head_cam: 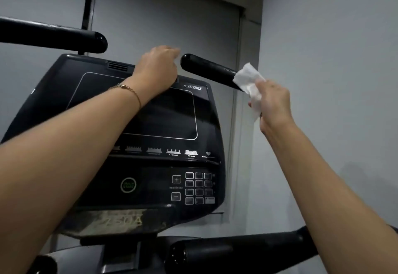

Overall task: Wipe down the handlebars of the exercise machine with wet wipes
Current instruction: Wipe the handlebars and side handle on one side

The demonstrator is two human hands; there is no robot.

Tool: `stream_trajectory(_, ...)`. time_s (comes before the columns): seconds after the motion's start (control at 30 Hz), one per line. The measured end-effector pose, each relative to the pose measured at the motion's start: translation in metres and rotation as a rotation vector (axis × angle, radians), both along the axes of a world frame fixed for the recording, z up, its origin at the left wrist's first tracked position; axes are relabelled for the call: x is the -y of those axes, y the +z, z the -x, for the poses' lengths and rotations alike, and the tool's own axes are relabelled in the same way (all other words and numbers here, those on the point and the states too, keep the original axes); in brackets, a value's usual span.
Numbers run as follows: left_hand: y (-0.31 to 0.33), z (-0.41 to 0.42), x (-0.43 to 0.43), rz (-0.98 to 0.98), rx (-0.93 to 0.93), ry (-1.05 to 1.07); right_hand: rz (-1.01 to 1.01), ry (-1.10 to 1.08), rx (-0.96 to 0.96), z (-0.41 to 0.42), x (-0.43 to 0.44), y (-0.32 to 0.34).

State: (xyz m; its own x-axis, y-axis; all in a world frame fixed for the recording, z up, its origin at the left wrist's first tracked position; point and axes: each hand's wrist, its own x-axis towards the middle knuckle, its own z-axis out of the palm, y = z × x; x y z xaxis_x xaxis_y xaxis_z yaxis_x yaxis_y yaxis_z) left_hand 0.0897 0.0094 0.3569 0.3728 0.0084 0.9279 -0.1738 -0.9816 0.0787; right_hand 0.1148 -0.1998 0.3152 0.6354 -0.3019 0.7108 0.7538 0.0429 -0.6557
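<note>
Over on the far left there's a black upper handlebar poking in from the left edge, nobody touching it. Next the console, dark screen, Cybex logo near its top right corner, keypad down at its lower right. The person's left hand, thin bracelet on the wrist, sits curled over the console's top edge; fingers go over the back so can't tell how tight that grip is. Just right of it is the other upper handlebar, rounded end almost at the knuckles. The right hand is pinching a crumpled white wet wipe that's pressed against that bar further down. Lower handlebar runs along the bottom right, untouched
</note>
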Motion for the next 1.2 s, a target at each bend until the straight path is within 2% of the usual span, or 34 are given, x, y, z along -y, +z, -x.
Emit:
stream_trajectory(0.1,-0.001,-0.004,-0.007,-0.149,-0.019,-0.005,0.068,-0.272,0.218,-0.004,-0.008,0.028)
stream_trajectory(0.2,0.0,-0.003,-0.01,-0.221,-0.023,-0.004,0.293,-0.557,0.393,-0.007,-0.023,0.05)
stream_trajectory(0.4,-0.007,-0.004,-0.002,-0.24,-0.089,0.032,0.942,-0.715,0.472,-0.025,-0.065,0.037)
stream_trajectory(0.47,-0.008,-0.003,-0.003,-0.266,-0.102,0.048,1.061,-0.813,0.435,-0.031,-0.06,0.032)
stream_trajectory(0.53,-0.007,0.0,-0.004,-0.286,-0.108,0.057,1.074,-0.894,0.331,-0.034,-0.049,0.034)
stream_trajectory(0.63,-0.008,0.001,0.0,-0.288,-0.1,0.057,1.052,-0.872,0.245,-0.031,-0.057,0.043)
stream_trajectory(0.8,-0.003,-0.003,0.007,-0.252,-0.099,0.024,1.132,-0.903,0.332,-0.029,-0.076,0.034)
stream_trajectory(0.9,-0.003,-0.003,0.009,-0.229,-0.114,0.035,1.09,-0.961,0.289,-0.032,-0.061,0.026)
stream_trajectory(1.03,-0.001,-0.003,0.01,-0.217,-0.114,0.042,1.032,-0.873,0.268,-0.028,-0.078,0.035)
stream_trajectory(1.2,0.004,0.002,0.01,-0.228,-0.159,0.048,1.109,-0.891,0.336,-0.028,-0.072,0.026)
